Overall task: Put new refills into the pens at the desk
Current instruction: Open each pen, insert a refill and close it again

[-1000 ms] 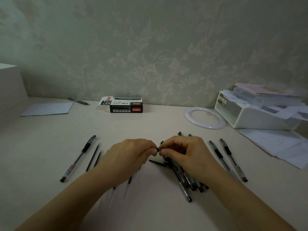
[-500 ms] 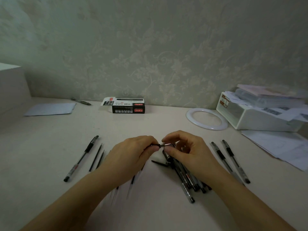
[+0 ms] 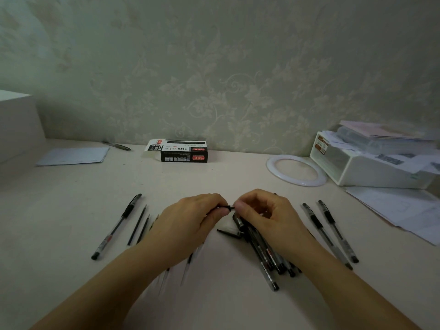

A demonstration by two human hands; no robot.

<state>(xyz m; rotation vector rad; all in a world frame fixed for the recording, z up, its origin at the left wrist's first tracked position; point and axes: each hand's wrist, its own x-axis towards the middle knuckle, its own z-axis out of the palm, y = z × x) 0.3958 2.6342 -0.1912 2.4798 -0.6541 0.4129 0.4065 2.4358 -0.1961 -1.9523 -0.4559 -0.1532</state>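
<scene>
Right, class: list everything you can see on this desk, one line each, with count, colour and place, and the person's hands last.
Held pen: one, black, between both hands.
Pen pile: several, black and clear, under the right forearm.
Single pen: one, black and clear, left.
Loose refills: at least two, black, beside it.
Pen pair: two, right.
Far pen: one, dark, back left.
Refill box: one, black, by the wall.
Ring: one, white, back right.
Storage box: one, white, papers on top.
Paper sheet: one, pale, back left.
Left hand, right hand: each pinching the held pen.

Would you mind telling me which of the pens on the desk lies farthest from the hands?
The pen by the wall, far left beside the blue paper. The others all lie in the near row around the hands, this one alone at the back.
</scene>
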